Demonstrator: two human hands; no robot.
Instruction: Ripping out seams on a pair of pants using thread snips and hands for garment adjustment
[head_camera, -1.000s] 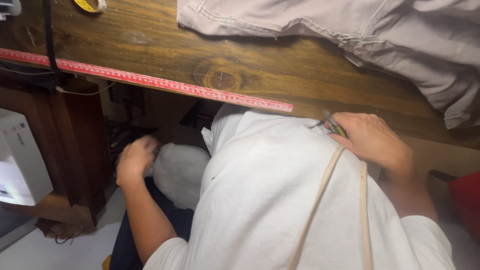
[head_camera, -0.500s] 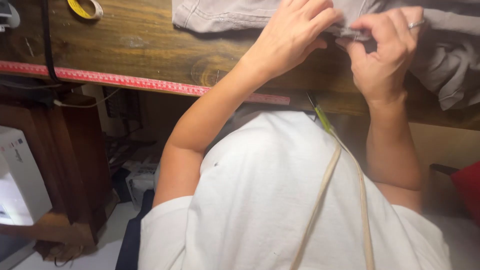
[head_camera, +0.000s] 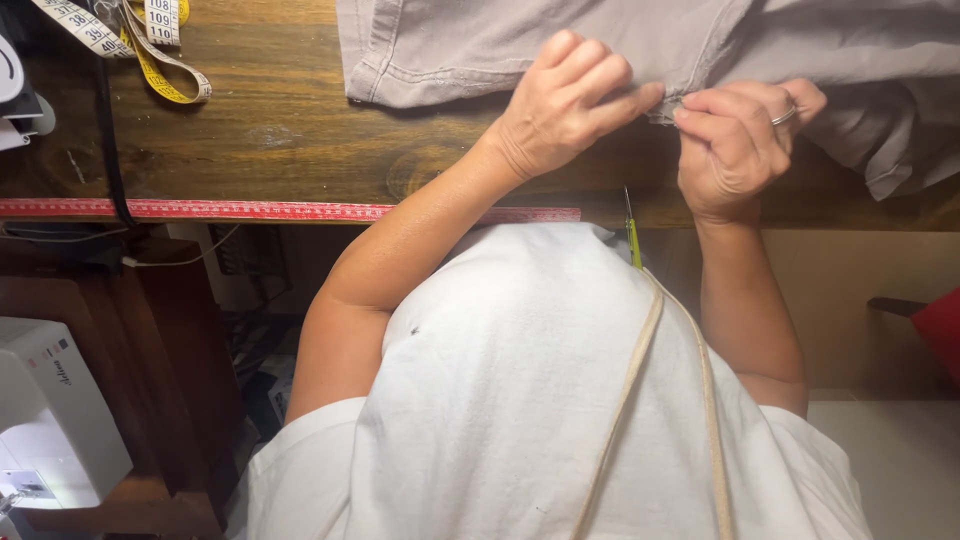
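Note:
A grey-beige garment (head_camera: 560, 45) lies across the far side of the wooden table (head_camera: 280, 140). My left hand (head_camera: 570, 105) pinches its lower edge, fingers closed on the fabric. My right hand (head_camera: 735, 135), with a ring on one finger, pinches the same edge right beside it, the fingertips of both hands almost touching. A thin green-handled tool (head_camera: 632, 232) stands out from the front of my white shirt (head_camera: 540, 400), just below the table's edge. A beige strap (head_camera: 640, 380) hangs down my chest.
A red measuring strip (head_camera: 250, 210) runs along the table's front edge. A yellow tape measure (head_camera: 150, 50) lies coiled at the far left. A white sewing machine (head_camera: 45, 410) stands on a low stand at the lower left. Something red (head_camera: 940, 330) shows at the right edge.
My left hand rose from below the table to the garment. My right hand left my chest and went to the fabric too. Both now pinch the garment's edge.

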